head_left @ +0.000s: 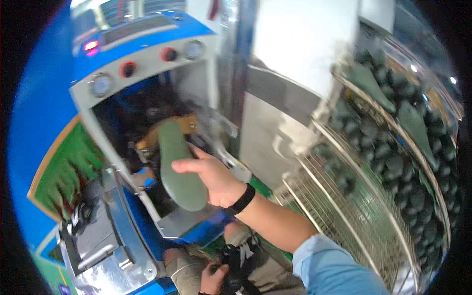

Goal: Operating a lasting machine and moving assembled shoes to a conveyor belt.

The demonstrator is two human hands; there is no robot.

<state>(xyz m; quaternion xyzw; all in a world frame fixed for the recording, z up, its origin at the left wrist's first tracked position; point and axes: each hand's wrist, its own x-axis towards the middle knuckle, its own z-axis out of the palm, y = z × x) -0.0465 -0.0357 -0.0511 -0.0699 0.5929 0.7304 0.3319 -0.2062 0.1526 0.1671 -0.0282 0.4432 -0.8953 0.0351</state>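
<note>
My right hand (pixel 216 178) holds a green shoe last (pixel 178 167) upright, its smooth sole side toward me. The thumb lies across the sole, and the other fingers are behind it. The last is in front of the open bay of a blue and grey machine (pixel 147 73). Low in the view, my left hand (pixel 214 279) is closed at my lap on a black item with white marks (pixel 244 255). Motion blur hides its exact kind.
A wire rack (pixel 339 211) on the right carries several dark green lasts (pixel 373 132). On the left, black pieces lie on a shiny metal unit (pixel 110 246) beside a green panel (pixel 69 167). A white cabinet (pixel 300 39) stands behind.
</note>
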